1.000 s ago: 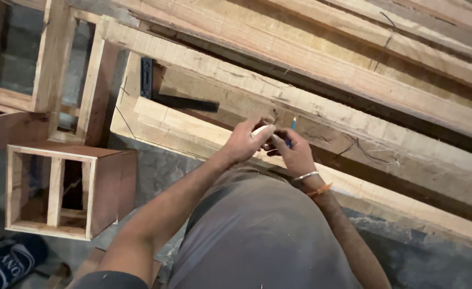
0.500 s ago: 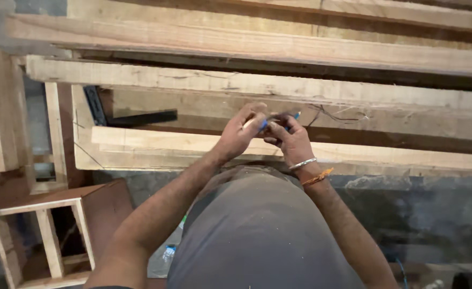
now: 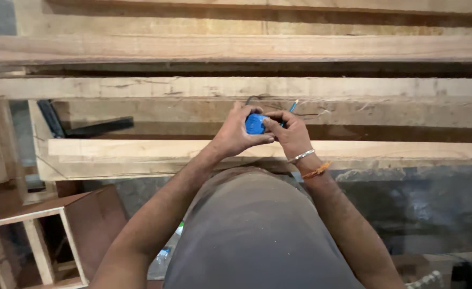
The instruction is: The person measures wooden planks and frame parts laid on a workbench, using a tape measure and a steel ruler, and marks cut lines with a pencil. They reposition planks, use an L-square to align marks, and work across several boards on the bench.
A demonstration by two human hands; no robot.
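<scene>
My left hand (image 3: pixel 235 135) and my right hand (image 3: pixel 289 132) meet in front of my grey shirt, over a long pale wooden plank (image 3: pixel 139 152). Both grip a small blue tape measure (image 3: pixel 255 123) between them. A blue pencil (image 3: pixel 292 106) sticks up from the fingers of my right hand. That wrist wears a metal bangle and an orange thread. A thin dark cord runs from the top of the tape measure.
Several long timber planks (image 3: pixel 236 48) lie side by side across the view. A dark metal square (image 3: pixel 81 126) rests between two planks at the left. A brown wooden box frame (image 3: pixel 48 235) stands at the lower left. Dark floor shows at the right.
The view has swung so the planks now run level. Both hands stay together, and the blue tape measure now shows plainly between them.
</scene>
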